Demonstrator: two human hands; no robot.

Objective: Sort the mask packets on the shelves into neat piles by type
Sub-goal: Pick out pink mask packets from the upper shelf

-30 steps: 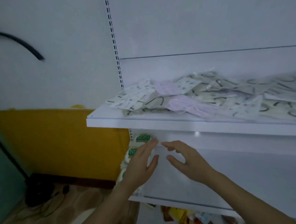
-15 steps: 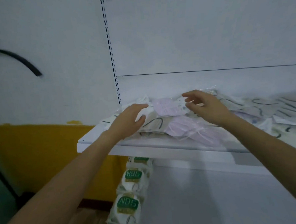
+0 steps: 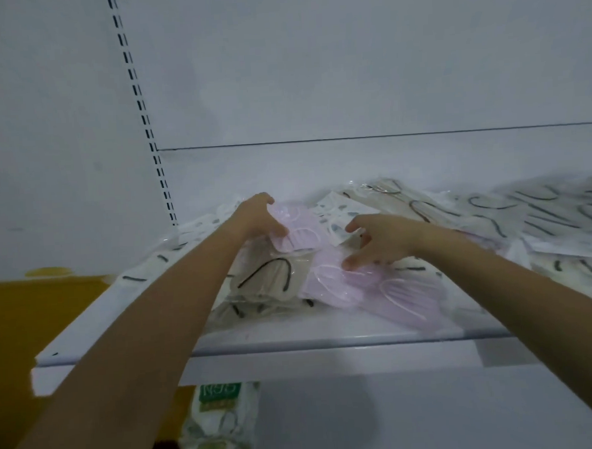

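On the white shelf (image 3: 293, 331) many mask packets lie mixed, from its left end to the right edge. The left hand (image 3: 258, 219) grips one pink mask packet (image 3: 300, 232) near the back, with the thumb on top of it. The right hand (image 3: 381, 240) is just beside it, half open with spread fingers, and holds nothing. A beige mask packet (image 3: 266, 277) and more pink packets (image 3: 394, 294) lie toward the front edge. Under the shelf stand N95 packets (image 3: 221, 396).
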